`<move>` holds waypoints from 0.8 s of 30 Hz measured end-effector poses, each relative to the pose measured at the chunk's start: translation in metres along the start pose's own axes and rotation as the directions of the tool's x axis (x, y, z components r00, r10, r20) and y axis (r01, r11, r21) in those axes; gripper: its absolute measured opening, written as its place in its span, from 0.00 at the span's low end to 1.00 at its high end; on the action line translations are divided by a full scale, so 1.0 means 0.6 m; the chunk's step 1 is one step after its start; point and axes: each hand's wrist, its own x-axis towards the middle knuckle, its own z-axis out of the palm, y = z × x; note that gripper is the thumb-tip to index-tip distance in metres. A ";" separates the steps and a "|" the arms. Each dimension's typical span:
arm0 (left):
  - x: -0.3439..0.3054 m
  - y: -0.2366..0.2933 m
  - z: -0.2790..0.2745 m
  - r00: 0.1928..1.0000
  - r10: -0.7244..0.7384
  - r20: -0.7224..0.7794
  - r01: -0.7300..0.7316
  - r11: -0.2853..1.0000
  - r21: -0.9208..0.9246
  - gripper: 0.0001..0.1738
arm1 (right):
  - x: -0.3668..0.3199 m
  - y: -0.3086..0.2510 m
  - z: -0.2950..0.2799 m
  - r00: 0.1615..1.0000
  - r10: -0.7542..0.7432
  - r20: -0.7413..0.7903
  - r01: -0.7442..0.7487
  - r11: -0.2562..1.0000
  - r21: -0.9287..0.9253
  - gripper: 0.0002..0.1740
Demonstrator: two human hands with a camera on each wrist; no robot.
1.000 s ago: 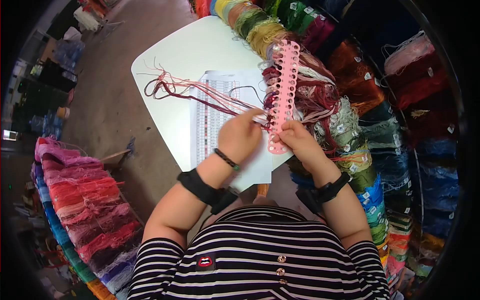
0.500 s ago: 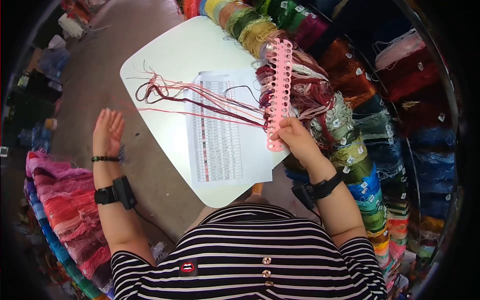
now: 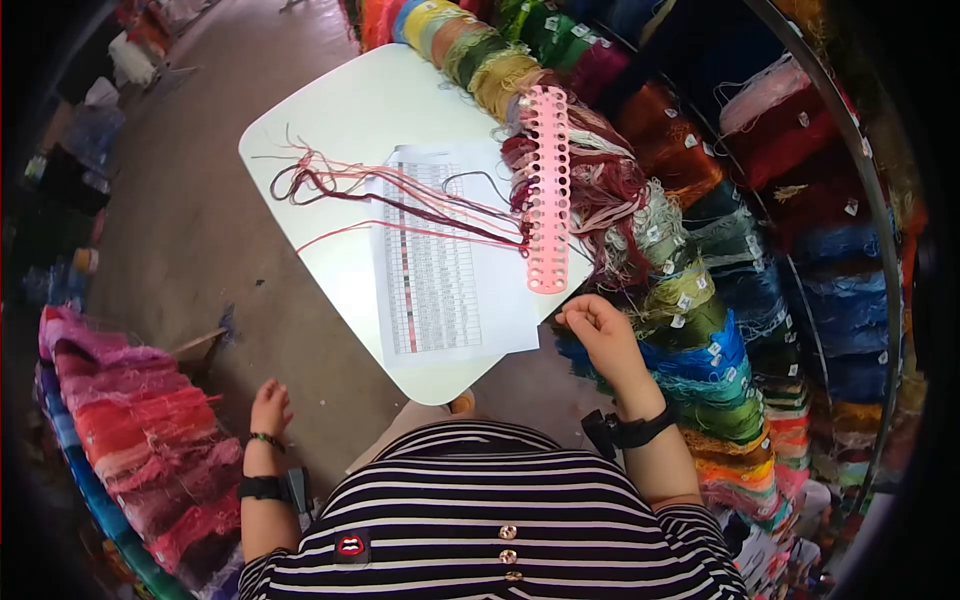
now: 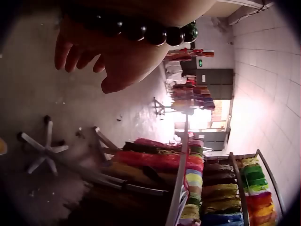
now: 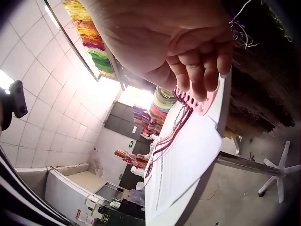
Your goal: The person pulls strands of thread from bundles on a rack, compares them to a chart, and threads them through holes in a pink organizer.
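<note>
In the head view a pink perforated strip (image 3: pixel 547 190) lies at the table's right side, with dark red and pink threads (image 3: pixel 430 212) trailing left from its holes across a printed chart (image 3: pixel 432 290). The left hand (image 3: pixel 270 408) hangs over the floor, left of the table, holding nothing. Just below the strip, off the table's edge, the right hand (image 3: pixel 598 335) has loosely bent fingers and touches nothing. The left wrist view shows the left hand (image 4: pixel 103 56) with relaxed fingers. In the right wrist view the right hand (image 5: pixel 188 56) overlaps the pink strip (image 5: pixel 204 103) from that angle.
The white table (image 3: pixel 330 110) has a rounded front corner. Bundles of coloured thread (image 3: pixel 725 375) crowd its right side, and a rack of pink and red thread (image 3: pixel 150 430) stands at the lower left. A wheeled stand base (image 4: pixel 46 150) is on the floor.
The right hand has let go of the pink strip and moved down off the table. The left hand, first at the strip's threads, swung out left, then dropped lower. One pink thread now lies across the table.
</note>
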 end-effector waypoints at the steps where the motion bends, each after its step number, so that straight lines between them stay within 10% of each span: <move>1: -0.027 -0.020 -0.002 0.999 -0.047 -0.002 0.047 0.999 -0.010 0.29 | -0.007 0.011 -0.001 1.000 0.009 -0.009 -0.009 1.000 0.022 0.08; 16: -0.014 -0.048 -0.202 0.992 -0.025 0.125 0.044 0.987 -0.152 0.22 | -0.025 -0.110 0.087 0.991 -0.010 -0.133 0.018 0.998 0.063 0.08; 24: 0.268 0.096 -0.444 0.989 0.060 0.132 -0.036 0.984 -0.174 0.21 | 0.085 -0.272 0.349 0.979 -0.102 -0.174 0.091 0.993 -0.071 0.09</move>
